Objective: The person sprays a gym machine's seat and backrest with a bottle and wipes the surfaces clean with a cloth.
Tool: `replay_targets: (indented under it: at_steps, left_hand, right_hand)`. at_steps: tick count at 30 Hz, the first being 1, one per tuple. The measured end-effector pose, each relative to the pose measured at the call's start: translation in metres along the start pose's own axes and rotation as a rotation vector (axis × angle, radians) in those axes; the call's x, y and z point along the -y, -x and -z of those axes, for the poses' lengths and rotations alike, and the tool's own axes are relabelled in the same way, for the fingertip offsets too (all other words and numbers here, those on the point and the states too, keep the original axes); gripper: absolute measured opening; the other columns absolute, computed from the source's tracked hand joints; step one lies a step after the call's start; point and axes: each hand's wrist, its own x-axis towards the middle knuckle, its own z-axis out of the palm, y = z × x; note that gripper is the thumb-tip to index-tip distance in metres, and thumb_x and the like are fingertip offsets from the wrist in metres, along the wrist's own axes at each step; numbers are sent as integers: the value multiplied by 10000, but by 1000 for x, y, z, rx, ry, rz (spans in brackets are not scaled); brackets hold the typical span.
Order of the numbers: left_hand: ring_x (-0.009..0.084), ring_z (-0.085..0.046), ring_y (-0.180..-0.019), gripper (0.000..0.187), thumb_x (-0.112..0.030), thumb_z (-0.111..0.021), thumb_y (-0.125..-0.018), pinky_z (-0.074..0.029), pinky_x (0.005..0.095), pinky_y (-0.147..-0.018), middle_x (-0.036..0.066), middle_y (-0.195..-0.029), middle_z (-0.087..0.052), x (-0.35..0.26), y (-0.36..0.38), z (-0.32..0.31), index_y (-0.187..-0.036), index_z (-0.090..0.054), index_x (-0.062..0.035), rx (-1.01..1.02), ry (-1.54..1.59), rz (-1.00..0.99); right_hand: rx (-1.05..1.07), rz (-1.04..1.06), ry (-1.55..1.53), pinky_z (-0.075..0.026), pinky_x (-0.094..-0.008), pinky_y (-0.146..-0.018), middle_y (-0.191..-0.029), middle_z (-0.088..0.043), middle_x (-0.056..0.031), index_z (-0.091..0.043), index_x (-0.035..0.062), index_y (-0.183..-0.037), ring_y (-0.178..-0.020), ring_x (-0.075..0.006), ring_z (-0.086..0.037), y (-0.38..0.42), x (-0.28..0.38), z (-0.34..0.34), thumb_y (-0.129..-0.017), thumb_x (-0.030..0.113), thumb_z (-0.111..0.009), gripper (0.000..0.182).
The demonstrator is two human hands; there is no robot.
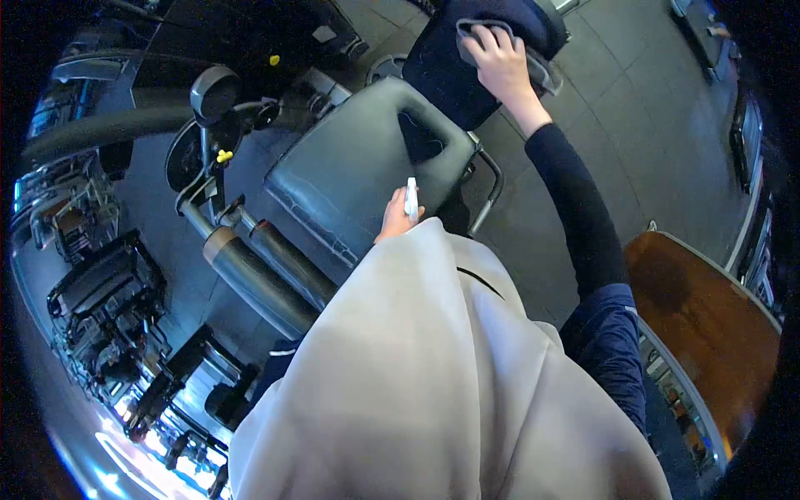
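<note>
My right hand (498, 65) is pressed down on a grey cloth (543, 77), its fingers spread over it. The cloth lies on a dark padded cushion (450, 67) of an exercise machine. Lower down, my left hand (398, 215) is closed around a slim white object (412, 198), whose lower part is hidden by my hand and light clothing. Beneath it is a grey-green padded seat (350, 158) with an opening near its right side and worn, cracked edges.
Black foam rollers (267, 275) on a metal frame stand left of the seat. A curved metal bar (493, 187) sits at its right. A brown padded bench (708, 317) is at far right. More gym machines (108, 275) line the left on dark floor tiles.
</note>
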Motion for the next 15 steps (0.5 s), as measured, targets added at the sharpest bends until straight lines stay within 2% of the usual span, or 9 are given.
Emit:
replay_targets:
  at_steps: [2,4,6,7,8,10,13,14,15]
  left_hand:
    - [432,-588,-959,502,-119,-736,-719,-476,472,-834,174,-1019,-590,16,-19,-2,-1180,-546,-60,28,80,70]
    - [326,-642,-870,475,-77,-709,-711,-509,426,-790,141,-972,-619,21,-33,0,-1160,-556,-51,56,169,200]
    - [255,-656,-811,464,-57,-690,-706,-523,402,-761,124,-956,-632,23,-51,9,-1152,-564,-55,120,375,347]
    - [150,-641,-753,433,-35,-675,-701,-538,337,-707,66,-912,-644,16,-57,15,-1124,-587,-68,127,305,333]
    - [149,-644,-758,429,-36,-681,-699,-537,331,-707,58,-895,-645,14,-65,21,-1117,-592,-70,141,235,349]
    - [148,-650,-766,421,-39,-694,-695,-533,317,-708,40,-862,-647,15,-77,29,-1104,-602,-72,176,94,382]
    - [183,-664,-766,464,-52,-717,-670,-521,329,-722,48,-840,-659,-4,-90,40,-1122,-614,-83,116,205,401]
    - [200,-669,-769,480,-57,-723,-665,-519,338,-727,57,-846,-663,-15,-96,47,-1132,-614,-86,106,233,389]
    - [232,-680,-791,533,-63,-742,-644,-520,342,-727,58,-863,-662,-12,-100,48,-1159,-610,-95,47,49,278]
  right_hand:
    - [58,23,-49,-445,-452,-791,-1205,-569,-14,-631,190,-1087,-1082,-235,-518,29,11,-10,-758,124,-594,338]
    - [222,-1,-128,-448,-518,-854,-1221,-562,-20,-618,190,-1115,-1102,-251,-510,63,20,-14,-770,136,-575,352]
    - [298,-98,-288,-439,-470,-837,-1219,-562,-19,-627,200,-1069,-1104,-263,-516,91,25,-8,-715,109,-618,365]
    - [304,-151,-340,-434,-454,-830,-1217,-562,-13,-631,211,-1074,-1104,-267,-516,97,23,0,-680,82,-633,414]
    - [310,-206,-392,-430,-437,-823,-1215,-562,-8,-634,222,-1079,-1103,-271,-516,100,24,8,-645,54,-647,465]
    - [249,-226,-377,-427,-427,-817,-1212,-562,-1,-641,234,-1082,-1104,-274,-514,77,19,35,-610,33,-656,513]
    - [48,-245,-300,-422,-406,-821,-1206,-567,22,-665,264,-1052,-1098,-269,-514,25,6,63,-589,43,-669,513]
    - [-86,-236,-213,-417,-397,-832,-1188,-578,48,-674,292,-1030,-1091,-246,-520,9,-2,55,-598,54,-673,493]
    - [-143,-269,-141,-402,-377,-838,-1173,-586,70,-678,321,-1020,-1081,-225,-525,-9,-6,56,-599,70,-684,490]
